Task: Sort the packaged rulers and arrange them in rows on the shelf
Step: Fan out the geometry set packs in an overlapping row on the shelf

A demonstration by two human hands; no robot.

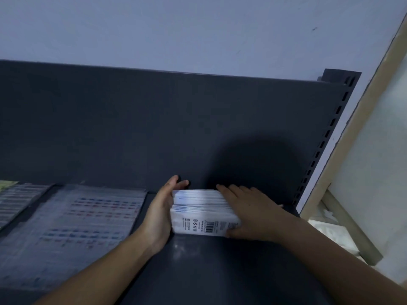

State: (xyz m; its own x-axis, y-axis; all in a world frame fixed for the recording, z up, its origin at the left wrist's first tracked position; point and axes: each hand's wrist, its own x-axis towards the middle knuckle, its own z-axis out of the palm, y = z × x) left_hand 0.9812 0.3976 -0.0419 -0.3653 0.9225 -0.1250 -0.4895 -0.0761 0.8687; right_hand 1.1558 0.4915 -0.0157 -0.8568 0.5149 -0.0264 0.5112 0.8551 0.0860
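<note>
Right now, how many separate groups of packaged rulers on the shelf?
3. A white stack between the left hand and right hand; a flat clear-pack row left of it; a second row at the far-left edge, cropped. More may be off-frame.

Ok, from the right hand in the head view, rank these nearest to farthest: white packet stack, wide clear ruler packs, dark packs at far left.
1. White packet stack: directly under the right hand, touching it.
2. Wide clear ruler packs: flat on the shelf, left of the stack.
3. Dark packs: far left edge of the frame.
</note>
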